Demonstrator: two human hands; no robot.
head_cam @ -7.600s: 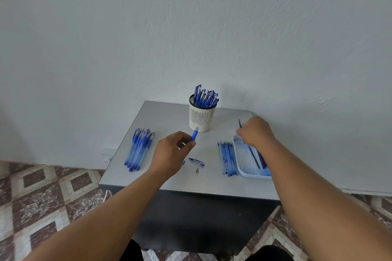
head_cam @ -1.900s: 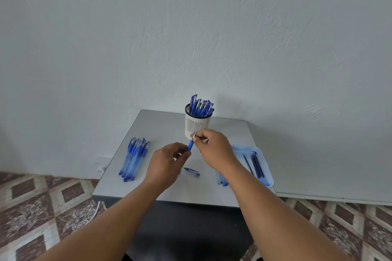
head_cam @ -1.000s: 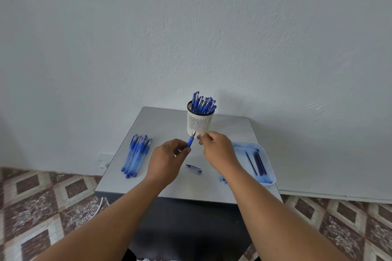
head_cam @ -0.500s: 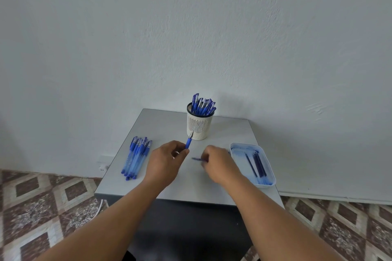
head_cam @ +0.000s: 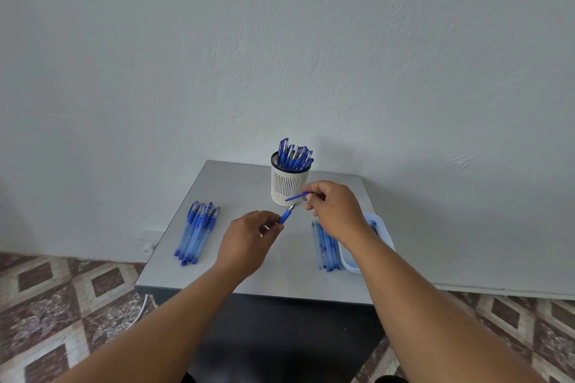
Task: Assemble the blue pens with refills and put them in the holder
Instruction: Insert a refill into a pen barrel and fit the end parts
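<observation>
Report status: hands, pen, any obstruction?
Left hand grips pen, tip bare. Right hand pinches cap. Holder behind, nothing blocking.

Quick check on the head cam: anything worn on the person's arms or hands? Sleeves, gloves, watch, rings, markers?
Nothing worn that shows. The left hand and right hand are bare, with no gloves, and no rings or watch are visible. Both forearms are uncovered from the wrists down to the bottom edge of the frame: no sleeves, wristbands, tags, cables or tracking markers. The upper arms are out of view.

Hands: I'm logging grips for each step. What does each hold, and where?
Left hand grips a pen by its barrel, tip up. Right hand pinches a blue cap by one end.
</observation>
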